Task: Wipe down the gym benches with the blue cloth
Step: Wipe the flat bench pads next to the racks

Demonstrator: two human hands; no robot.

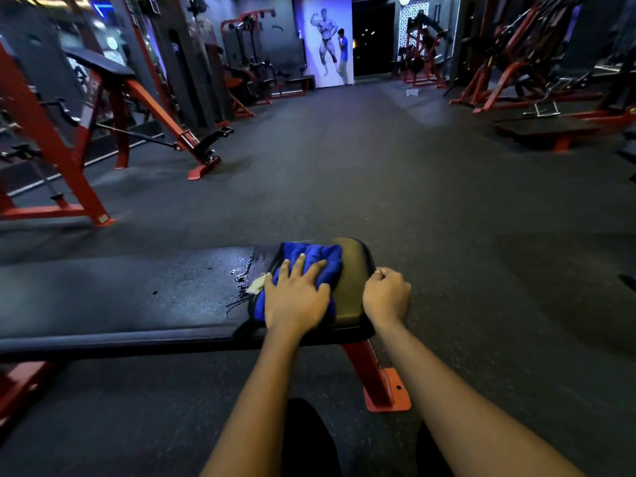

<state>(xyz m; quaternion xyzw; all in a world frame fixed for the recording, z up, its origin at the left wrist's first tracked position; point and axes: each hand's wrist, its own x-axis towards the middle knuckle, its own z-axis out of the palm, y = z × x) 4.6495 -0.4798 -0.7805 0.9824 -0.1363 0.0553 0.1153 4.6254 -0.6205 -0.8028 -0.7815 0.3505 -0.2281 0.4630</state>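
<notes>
Blue cloth [311,258] lies bunched on the right end of the padded counter [120,304], low in the middle of the frame. My left hand [297,297] presses down on it, fingers [298,265] spread flat across the folds. My right hand [385,294] is just beside it, lower right of centre, its fingers curled over the end edge of the pad. That grip seems right to me: it steadies me so I can lean weight through the left palm.

Just left of the cloth a wet patch [246,270] glistens. A pale spot [256,283] touches the cloth's edge; I cannot tell whether it is a scrap or a tear. I judge the best stroke is long and even, drawn from this end toward the left of the frame, through the wet patch and along the dull stretch of pad. The palm should stay flat so the cloth does not roll up under it. I should go lightly over the pale spot, since a torn cover could catch. The rounded end under my right hand needs a pass too.

Beyond the counter lies dark rubber floor [344,184]. Red-framed machines [69,149] stand at upper left and upper right, well apart from me.
</notes>
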